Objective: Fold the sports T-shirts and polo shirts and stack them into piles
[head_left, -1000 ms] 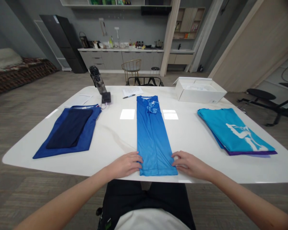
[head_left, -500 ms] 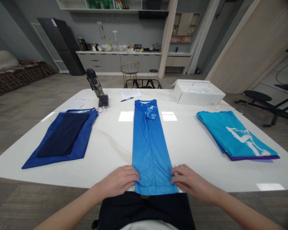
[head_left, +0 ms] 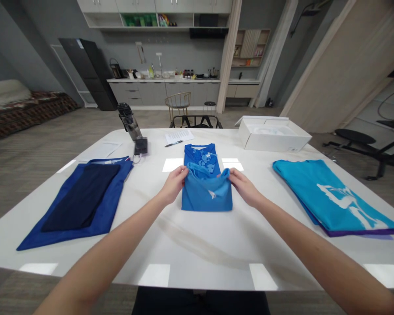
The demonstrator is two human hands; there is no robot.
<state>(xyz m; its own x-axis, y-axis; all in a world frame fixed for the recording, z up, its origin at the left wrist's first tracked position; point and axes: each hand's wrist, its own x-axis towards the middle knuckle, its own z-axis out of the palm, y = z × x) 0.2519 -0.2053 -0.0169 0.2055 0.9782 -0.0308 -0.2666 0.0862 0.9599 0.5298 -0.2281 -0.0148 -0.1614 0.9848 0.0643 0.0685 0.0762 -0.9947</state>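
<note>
As the head view looks down over the surface [head_left: 197, 251], a blue shirt [head_left: 206, 199] lies on it between the person's two hands, and everything else can be placed from that shirt. Its near part is turned up toward the collar end, with the doubled crease resting on the surface and the raised hem sagging in the middle — a small white mark shows on this lighter panel. Beyond the hem, the patterned, darker collar end lies flat.

The left hand [head_left: 174, 183] pinches the hem at the shirt's left corner, thumb against fingers; the right hand [head_left: 244, 184] pinches the opposite corner in the same way.

Left of the shirt, well apart from it, a folded navy garment [head_left: 83, 197] lies on top of a royal-blue garment [head_left: 110, 208]. Right of the shirt, also well apart, a turquoise garment [head_left: 304, 188] with a white print lies over a purple one [head_left: 364, 232].

Past the shirt's collar end are a printed sheet [head_left: 183, 134] and a pen [head_left: 174, 143]. Farther left of these stand a dark bottle [head_left: 130, 122] and a small dark block [head_left: 141, 146] — blurred over — while an open white box [head_left: 267, 142] sits beyond the shirt to its right.
</note>
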